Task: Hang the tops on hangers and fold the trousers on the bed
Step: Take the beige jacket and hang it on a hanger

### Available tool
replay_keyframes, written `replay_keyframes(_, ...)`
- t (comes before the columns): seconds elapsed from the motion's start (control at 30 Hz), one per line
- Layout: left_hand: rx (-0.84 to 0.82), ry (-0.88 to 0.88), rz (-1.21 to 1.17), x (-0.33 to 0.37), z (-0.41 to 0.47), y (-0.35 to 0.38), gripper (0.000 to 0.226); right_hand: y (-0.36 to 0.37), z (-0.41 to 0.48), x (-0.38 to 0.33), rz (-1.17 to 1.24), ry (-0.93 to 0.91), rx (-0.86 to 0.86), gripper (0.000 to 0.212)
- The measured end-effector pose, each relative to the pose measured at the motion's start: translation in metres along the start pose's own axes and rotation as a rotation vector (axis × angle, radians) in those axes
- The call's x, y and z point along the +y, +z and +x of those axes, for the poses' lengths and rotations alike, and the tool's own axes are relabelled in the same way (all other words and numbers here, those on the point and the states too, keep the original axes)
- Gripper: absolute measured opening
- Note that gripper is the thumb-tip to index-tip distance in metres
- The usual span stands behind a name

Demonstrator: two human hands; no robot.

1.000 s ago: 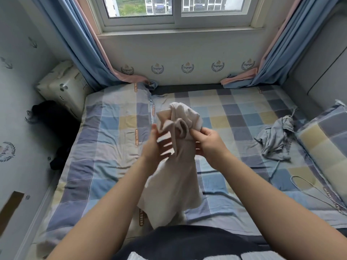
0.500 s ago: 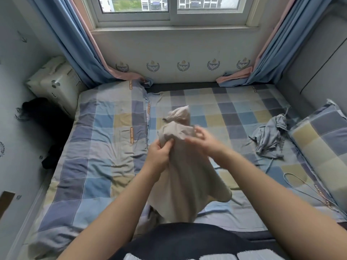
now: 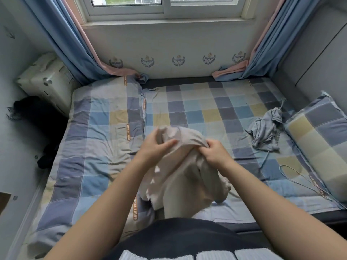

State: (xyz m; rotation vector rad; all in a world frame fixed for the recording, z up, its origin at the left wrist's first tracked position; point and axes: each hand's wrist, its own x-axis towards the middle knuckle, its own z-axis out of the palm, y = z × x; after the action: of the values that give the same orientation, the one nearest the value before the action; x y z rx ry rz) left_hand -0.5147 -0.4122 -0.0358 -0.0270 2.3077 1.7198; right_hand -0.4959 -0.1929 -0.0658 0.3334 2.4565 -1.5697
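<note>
Close to the body, over the near edge of the bed [image 3: 197, 109], both hands were gathered on a beige garment [image 3: 180, 177]. The left hand [image 3: 155, 148] gripped a bunched fold at its top, thumb over the cloth. The right hand [image 3: 216, 153] pinched the edge just beside it, fingers curled tight. Most of the cloth hung down between the forearms toward the checked sheet, its lower end hidden behind the person's dark top.

Whether it was a top or trousers could not be told from the crumple, and that was the first risk: judged wrongly, it would be folded when it should be hung, or the reverse. The hands seemed to be hunting for an opening or hem. With the fabric so twisted, a sleeve or leg could end up turned inside and spoil the result.

Further right, a thin wire hanger [image 3: 302, 176] lay on the sheet near the pillow [image 3: 317, 147], well apart from the hands. Reaching for it one-handed could let the garment slide off the bed edge. Beyond it a grey garment [image 3: 264, 130] lay crumpled, with a cord trailing that might snag the hanger. Farthest off, blue curtains [image 3: 65, 44] pooled on the mattress under the window [image 3: 169, 8].
</note>
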Motion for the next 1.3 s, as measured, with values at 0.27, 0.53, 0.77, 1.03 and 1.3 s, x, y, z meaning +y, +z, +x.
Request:
replay_keyframes(0.27, -0.236, 0.031, 0.033, -0.02, -0.026, 0.045, 0.088, -0.005, 0.008, -0.066, 0.738, 0.179, 0.062, 0.013)
replay_keyframes(0.53, 0.115, 0.134, 0.196, -0.027, -0.017, 0.05, 0.086, -0.032, 0.0, -0.096, 1.036, 0.352, -0.057, 0.034)
replay_keyframes(0.77, 0.224, 0.258, 0.215, -0.022, -0.006, 0.047, 0.003, -0.045, 0.0, -0.091, 0.928, 0.34, -0.157, 0.036)
replay_keyframes(1.03, 0.411, -0.074, -0.247, -0.017, 0.013, 0.024, 0.028, -0.067, 0.009, -0.045, 0.477, 0.212, 0.229, 0.045)
replay_keyframes(1.3, 0.285, -0.275, -0.538, 0.006, 0.019, 0.015, 0.024, 0.013, -0.043, -0.008, 0.225, 0.179, -0.308, 0.098)
